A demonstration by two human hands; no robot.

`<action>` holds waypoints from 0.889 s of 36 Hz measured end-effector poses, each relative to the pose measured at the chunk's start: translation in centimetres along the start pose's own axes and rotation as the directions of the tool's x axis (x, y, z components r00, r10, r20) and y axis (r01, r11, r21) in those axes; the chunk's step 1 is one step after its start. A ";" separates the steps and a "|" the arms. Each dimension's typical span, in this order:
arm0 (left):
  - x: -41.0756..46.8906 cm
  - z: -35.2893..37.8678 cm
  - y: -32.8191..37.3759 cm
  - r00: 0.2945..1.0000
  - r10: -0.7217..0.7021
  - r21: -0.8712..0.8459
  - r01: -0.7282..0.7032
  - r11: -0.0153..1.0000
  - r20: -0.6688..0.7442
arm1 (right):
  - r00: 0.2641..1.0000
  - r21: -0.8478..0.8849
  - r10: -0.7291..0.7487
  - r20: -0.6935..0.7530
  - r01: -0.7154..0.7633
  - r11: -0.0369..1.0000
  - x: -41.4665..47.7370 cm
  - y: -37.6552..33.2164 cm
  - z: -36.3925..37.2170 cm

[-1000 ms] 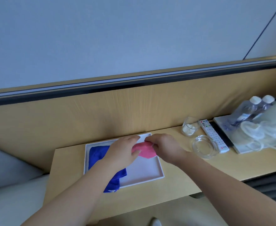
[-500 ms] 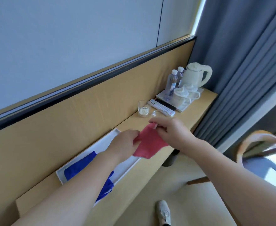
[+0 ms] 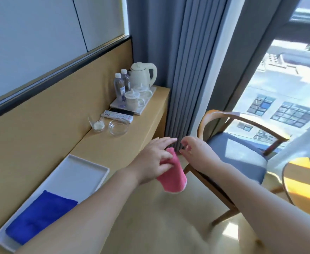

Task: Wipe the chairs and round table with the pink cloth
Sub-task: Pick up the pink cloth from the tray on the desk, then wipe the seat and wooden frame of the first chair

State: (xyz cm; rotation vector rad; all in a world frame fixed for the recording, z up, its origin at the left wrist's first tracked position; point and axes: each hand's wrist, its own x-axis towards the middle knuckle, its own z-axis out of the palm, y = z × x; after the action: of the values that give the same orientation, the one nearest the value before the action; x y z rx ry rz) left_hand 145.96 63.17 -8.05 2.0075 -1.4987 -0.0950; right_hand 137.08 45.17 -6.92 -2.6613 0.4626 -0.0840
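The pink cloth point(image 3: 172, 177) hangs in the air past the desk's front edge, held by my left hand point(image 3: 155, 162), whose thumb and fingers curl round its upper part. Just to its right is my right hand point(image 3: 196, 153), fingers loosely curled, apart from the cloth and holding nothing. A wooden armchair point(image 3: 242, 158) with a blue seat stands right behind the hands by the window. The curved edge of the round table point(image 3: 297, 182) shows at the right, sunlit and partly under a white sheer curtain.
The long wooden desk point(image 3: 117, 149) runs along the left wall. It carries a white tray point(image 3: 81, 173) holding a blue cloth point(image 3: 38, 215), a glass ashtray point(image 3: 118, 126), a small glass point(image 3: 98, 125), a remote point(image 3: 117, 115) and a kettle set point(image 3: 143, 77). Grey curtains point(image 3: 187, 70) hang behind the chair.
My view has swung right from the tray to the chair and window. The pink cloth left the tray and moved right. My right hand let go of it; the left still holds it.
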 end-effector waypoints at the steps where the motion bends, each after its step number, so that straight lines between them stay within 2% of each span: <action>1: 0.8 0.8 0.5 1.000 0.008 0.008 -0.008 1.000 0.020 | 1.000 -0.002 -0.008 0.018 0.008 1.000 -0.6 1.1 -0.3; 6: 4.8 5.3 4.2 0.996 -0.026 -0.046 0.030 0.998 0.084 | 0.994 0.088 -0.050 0.096 0.042 0.995 -4.8 8.1 -1.7; 12: 10.1 12.3 11.0 0.993 -0.087 -0.078 0.093 0.993 0.075 | 0.970 0.395 0.014 0.244 -0.113 0.912 -10.0 18.7 -4.0; 16: 13.4 16.9 15.4 0.985 -0.136 -0.060 0.142 0.988 0.106 | 0.979 0.332 0.013 0.203 -0.081 0.940 -12.8 25.3 -5.4; 20: 15.6 20.2 18.8 0.971 -0.212 -0.089 0.222 0.971 0.107 | 0.985 0.286 0.095 0.144 -0.133 0.949 -14.6 29.7 -7.0; 23: 16.8 22.2 20.4 0.943 -0.307 -0.119 0.323 0.939 0.130 | 0.983 0.315 0.157 0.100 -0.180 0.932 -15.2 32.5 -8.4; 28: 17.4 24.1 19.9 0.898 -0.430 -0.142 0.439 0.887 0.093 | 0.980 0.330 0.171 0.106 -0.197 0.923 -14.8 34.5 -8.9; 32: 18.7 25.8 19.2 0.882 -0.443 -0.204 0.468 0.860 0.160 | 0.972 0.324 0.207 0.113 -0.233 0.917 -13.4 36.5 -8.5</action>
State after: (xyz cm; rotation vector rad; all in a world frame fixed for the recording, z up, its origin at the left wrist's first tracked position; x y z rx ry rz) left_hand 125.85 32.36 -13.23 2.1416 -0.9817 -0.5617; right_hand 112.09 15.24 -14.70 -2.2547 0.6574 0.0086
